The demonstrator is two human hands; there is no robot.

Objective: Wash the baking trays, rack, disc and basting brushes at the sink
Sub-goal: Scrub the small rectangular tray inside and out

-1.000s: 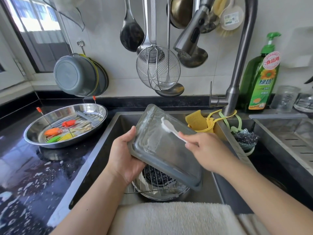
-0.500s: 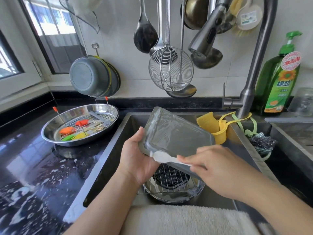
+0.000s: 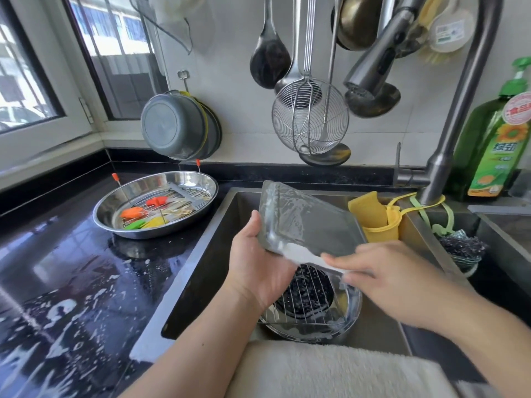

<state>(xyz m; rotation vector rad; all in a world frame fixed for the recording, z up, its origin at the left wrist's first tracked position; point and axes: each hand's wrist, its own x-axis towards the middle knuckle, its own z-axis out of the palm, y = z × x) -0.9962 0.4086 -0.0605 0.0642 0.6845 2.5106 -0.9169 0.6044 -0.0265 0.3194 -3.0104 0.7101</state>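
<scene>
Step in hand, scrubbing: my left hand (image 3: 260, 271) grips the soapy tray (image 3: 309, 224) over the sink (image 3: 201, 271), right hand (image 3: 402, 278) grips a white brush (image 3: 309, 255); next, probably rinsing.

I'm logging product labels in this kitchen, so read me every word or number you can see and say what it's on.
"绿劲": yellow label of the green dish soap bottle.
Round red sticker on the same bottle: characters cut by the frame edge, unreadable.
Small print under the brand: too blurred.
White tag hanging by the faucet: print too small.
</scene>
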